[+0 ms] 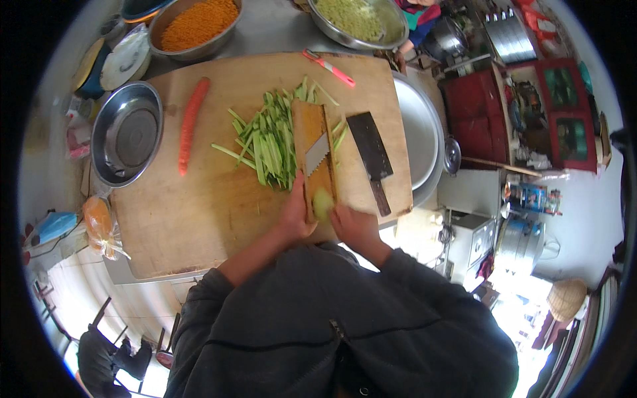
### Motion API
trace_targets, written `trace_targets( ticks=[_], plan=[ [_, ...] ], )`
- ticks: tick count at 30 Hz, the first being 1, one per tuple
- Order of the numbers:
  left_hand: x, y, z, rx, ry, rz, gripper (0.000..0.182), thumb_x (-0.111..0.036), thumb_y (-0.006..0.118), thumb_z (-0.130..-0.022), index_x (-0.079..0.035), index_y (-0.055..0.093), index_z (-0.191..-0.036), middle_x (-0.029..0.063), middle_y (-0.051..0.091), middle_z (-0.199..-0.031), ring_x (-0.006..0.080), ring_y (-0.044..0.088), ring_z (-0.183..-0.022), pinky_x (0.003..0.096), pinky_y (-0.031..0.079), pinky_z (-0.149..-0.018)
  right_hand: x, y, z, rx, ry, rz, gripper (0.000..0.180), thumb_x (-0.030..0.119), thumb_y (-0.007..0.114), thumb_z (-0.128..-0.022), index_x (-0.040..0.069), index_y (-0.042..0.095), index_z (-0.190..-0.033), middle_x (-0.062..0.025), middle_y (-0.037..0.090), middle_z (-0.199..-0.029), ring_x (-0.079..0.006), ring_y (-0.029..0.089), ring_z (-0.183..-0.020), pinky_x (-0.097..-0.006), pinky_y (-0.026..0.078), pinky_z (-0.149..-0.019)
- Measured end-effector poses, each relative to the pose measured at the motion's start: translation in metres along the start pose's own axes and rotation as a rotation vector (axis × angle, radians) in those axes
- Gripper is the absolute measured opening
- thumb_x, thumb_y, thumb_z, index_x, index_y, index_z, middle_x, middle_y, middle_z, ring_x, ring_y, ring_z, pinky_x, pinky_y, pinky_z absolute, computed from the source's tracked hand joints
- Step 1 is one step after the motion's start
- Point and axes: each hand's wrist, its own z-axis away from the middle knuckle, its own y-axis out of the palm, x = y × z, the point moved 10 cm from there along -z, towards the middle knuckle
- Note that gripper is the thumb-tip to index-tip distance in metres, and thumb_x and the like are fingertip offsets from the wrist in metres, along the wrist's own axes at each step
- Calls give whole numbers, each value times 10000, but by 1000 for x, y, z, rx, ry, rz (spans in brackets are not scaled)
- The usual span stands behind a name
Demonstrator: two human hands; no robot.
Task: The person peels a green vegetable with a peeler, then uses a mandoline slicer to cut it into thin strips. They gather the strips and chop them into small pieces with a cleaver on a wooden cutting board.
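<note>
My left hand [294, 211] grips the near end of a wooden mandoline slicer [314, 124] with a toothed metal blade. The slicer's far part rests over a heap of green vegetable strips [271, 142], probably cucumber. My right hand [356, 226] holds a pale green vegetable piece [323, 203] on the slicer's near part; it is blurred. To the right lies a cleaver [371, 149] with a dark blade and wooden handle. A long carrot [193, 127] lies to the left, and a red-handled peeler [331, 68] lies beyond the heap. All are on the wooden board [219, 214].
A metal bowl [127, 134] stands at the board's left edge, beside a bagged orange-brown item [99, 221]. Behind are a bowl of shredded carrot [194, 49] and one of pale green shreds [395, 37]. A large metal basin [420, 134] adjoins the right edge. Another person's hand [399, 60] shows beyond.
</note>
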Motion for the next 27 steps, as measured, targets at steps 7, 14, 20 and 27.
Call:
trace_targets(
  ticks=[7,14,20,27],
  plan=[
    [18,14,14,-66,-167,100,704,-731,451,-989,-169,588,-1390,84,680,-1228,301,674,-1074,429,573,-885,-39,-20,-111,-357,83,-149,208,295,567,-1042,125,575,-924,-146,648,-650,-330,676,-571,-473,508,-500],
    [3,22,21,-5,-34,-61,732,-758,483,-957,-193,577,-1413,87,686,-1253,345,678,-1063,418,559,-830,-20,12,-19,72,233,-77,120,229,542,-1018,120,592,-1018,-116,679,-690,-316,674,-560,-474,486,-471],
    [15,12,7,-43,-115,87,675,-703,458,-1004,-157,593,-1378,69,684,-1275,302,676,-1095,456,556,-928,-45,8,-105,-142,176,-141,222,223,486,-1037,55,506,-1180,-149,704,-738,-354,697,-638,-530,491,-540],
    [2,15,2,57,11,119,673,-690,467,-1006,-150,589,-1390,66,677,-1282,275,654,-1160,426,537,-995,-33,29,-38,143,310,-222,207,266,479,-1031,119,487,-1176,-184,720,-768,-389,702,-636,-576,504,-576]
  ],
)
